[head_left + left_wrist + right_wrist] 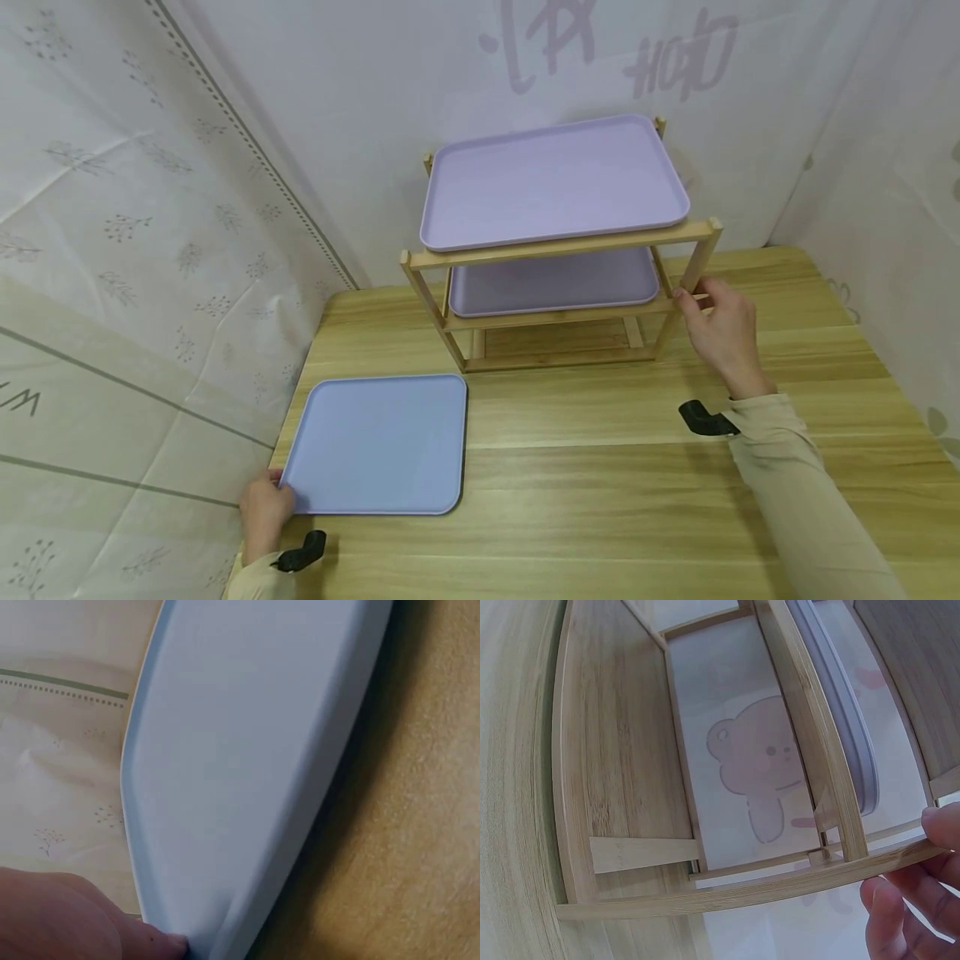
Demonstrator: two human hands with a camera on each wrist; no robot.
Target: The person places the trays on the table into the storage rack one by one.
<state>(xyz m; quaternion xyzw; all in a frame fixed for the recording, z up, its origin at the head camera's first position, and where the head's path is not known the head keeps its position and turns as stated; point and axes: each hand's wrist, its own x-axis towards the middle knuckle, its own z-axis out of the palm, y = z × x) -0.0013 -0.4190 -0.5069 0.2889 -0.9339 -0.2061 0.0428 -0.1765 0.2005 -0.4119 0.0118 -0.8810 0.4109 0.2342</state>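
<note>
A blue tray (375, 446) is at the left of the wooden table, and my left hand (265, 507) grips its near left corner. In the left wrist view the thumb presses on the tray (240, 750) at that corner; the fingers beneath are hidden. My right hand (722, 327) pinches the front right post of a wooden shelf rack (562, 247). The right wrist view has its fingertips (889, 904) around the rack's post (727, 896). One lilac tray (555, 183) lies on the rack's top level, another lilac tray (555, 282) on the middle level.
The rack's bottom board (555, 337) stands on the wooden table (570, 467). Patterned white cloth (150, 250) hangs at the left, back and right of the table. A black wrist mount (705, 419) sticks out from the right sleeve.
</note>
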